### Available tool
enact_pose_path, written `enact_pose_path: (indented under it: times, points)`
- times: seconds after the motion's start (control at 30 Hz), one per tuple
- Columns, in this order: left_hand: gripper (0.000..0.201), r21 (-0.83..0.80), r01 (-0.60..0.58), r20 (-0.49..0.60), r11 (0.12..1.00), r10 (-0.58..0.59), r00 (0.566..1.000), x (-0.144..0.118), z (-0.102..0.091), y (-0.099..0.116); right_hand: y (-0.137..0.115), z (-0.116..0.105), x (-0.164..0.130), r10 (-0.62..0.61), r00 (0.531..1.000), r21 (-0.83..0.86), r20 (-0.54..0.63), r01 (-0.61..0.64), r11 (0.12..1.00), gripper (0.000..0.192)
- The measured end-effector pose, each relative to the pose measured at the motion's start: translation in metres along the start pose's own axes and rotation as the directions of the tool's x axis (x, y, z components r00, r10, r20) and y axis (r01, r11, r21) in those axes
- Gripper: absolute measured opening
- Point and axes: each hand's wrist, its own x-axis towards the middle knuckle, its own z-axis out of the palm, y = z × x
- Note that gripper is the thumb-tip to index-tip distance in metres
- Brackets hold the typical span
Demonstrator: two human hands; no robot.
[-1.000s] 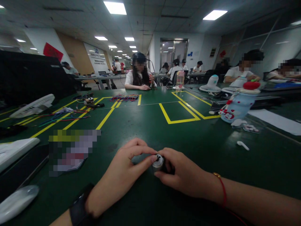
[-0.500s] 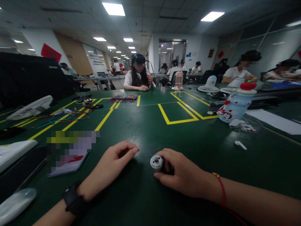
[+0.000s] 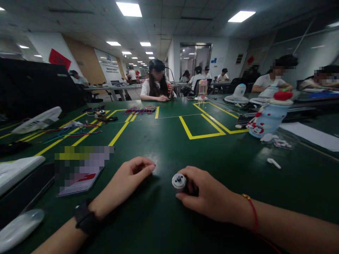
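Note:
My right hand (image 3: pixel 206 195) grips a small silver cylindrical motor (image 3: pixel 179 181) against the green table (image 3: pixel 169 141), its round end face pointing left toward my other hand. My left hand (image 3: pixel 127 180), with a black watch at the wrist, rests on the table a short way left of the motor. Its fingers are curled with the thumb pressed to the fingertips, and it does not touch the motor. Whether something tiny is pinched between those fingers I cannot tell.
A phone (image 3: pixel 79 176) lies at the left, with a white object (image 3: pixel 18 169) beyond it. Coloured wires (image 3: pixel 71 132) and a white fan (image 3: pixel 37 120) lie further left. At the right stand a blue bottle (image 3: pixel 267 116) and a white earbud (image 3: pixel 274 163). People sit across the table.
My left hand has let go of the motor's end and pulled back to the left, fingers curled. My right hand keeps its grip on the motor.

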Motion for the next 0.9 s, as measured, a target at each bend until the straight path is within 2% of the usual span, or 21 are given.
enact_pose_path:
  times: [0.07, 0.13, 0.27, 0.4, 0.57, 0.7, 0.8, 0.9]
  points:
    - [0.025, 0.112, -0.144, 0.078, 0.983, 0.135, 0.988, -0.006, 0.008, 0.009, 0.000, 0.000, 0.000, -0.012, 1.000, -0.007, -0.004, 0.012, 1.000, 0.020]
    - [0.021, 0.125, -0.257, 0.078, 0.958, 0.248, 0.966, -0.012, 0.017, 0.017, 0.001, 0.000, 0.001, -0.026, 1.000, -0.010, -0.005, 0.026, 1.000, 0.020]
    - [0.014, 0.088, -0.345, 0.049, 0.935, 0.342, 0.939, -0.017, 0.034, 0.028, 0.002, 0.001, 0.002, -0.051, 0.999, -0.021, -0.015, 0.050, 0.999, 0.018]
    - [0.011, 0.075, -0.347, 0.021, 0.935, 0.347, 0.938, -0.015, 0.039, 0.033, 0.003, 0.002, 0.003, -0.060, 0.998, -0.023, -0.017, 0.059, 0.998, 0.018]
    - [0.012, 0.072, -0.306, -0.076, 0.949, 0.311, 0.948, -0.013, 0.027, 0.032, 0.002, 0.000, 0.002, -0.036, 0.999, -0.003, -0.008, 0.036, 0.999, 0.018]
    - [0.013, 0.187, -0.271, 0.079, 0.944, 0.260, 0.962, -0.010, 0.016, 0.016, 0.001, -0.001, 0.002, -0.026, 1.000, -0.005, -0.004, 0.026, 1.000, 0.021]
    - [0.011, 0.292, -0.314, 0.207, 0.903, 0.261, 0.943, -0.007, 0.016, 0.003, 0.000, -0.001, 0.001, -0.021, 1.000, -0.005, -0.007, 0.021, 1.000, 0.021]
    - [0.008, 0.351, -0.337, 0.269, 0.874, 0.251, 0.930, -0.005, 0.020, -0.003, 0.001, 0.000, 0.001, -0.021, 1.000, -0.004, -0.010, 0.021, 1.000, 0.021]
